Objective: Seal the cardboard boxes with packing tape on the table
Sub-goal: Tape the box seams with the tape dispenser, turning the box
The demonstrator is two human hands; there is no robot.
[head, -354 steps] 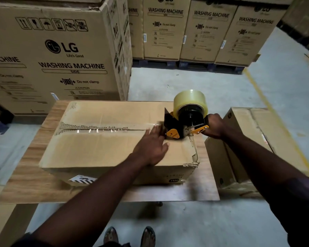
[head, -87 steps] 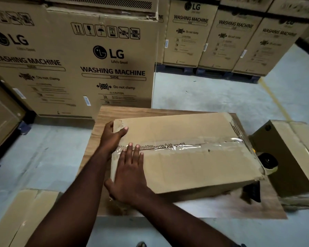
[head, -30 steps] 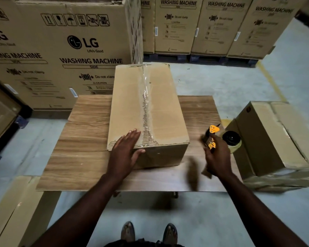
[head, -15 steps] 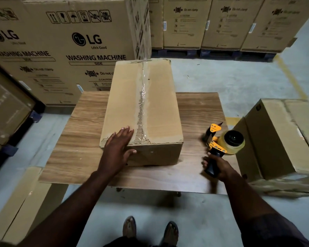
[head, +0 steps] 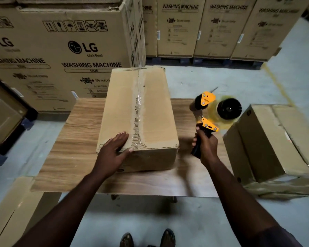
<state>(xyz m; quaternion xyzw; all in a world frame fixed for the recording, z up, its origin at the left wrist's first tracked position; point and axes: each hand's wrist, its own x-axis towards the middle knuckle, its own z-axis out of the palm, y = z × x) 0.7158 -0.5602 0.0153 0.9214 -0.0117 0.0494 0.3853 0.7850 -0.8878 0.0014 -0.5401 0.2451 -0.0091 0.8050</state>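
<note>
While flat left fingers [head: 122, 138] rest on box [head: 150, 107], right fingers [head: 195, 141] clamp dispenser [head: 207, 101], wood-grain table [head: 75, 139], stacked cartons [head: 82, 49].

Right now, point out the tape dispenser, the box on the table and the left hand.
tape dispenser [head: 209, 126]: head view, orange plate above the handle.
box [head: 138, 111]: head view, taped top seam.
left hand [head: 112, 154]: head view, back of hand.
</note>
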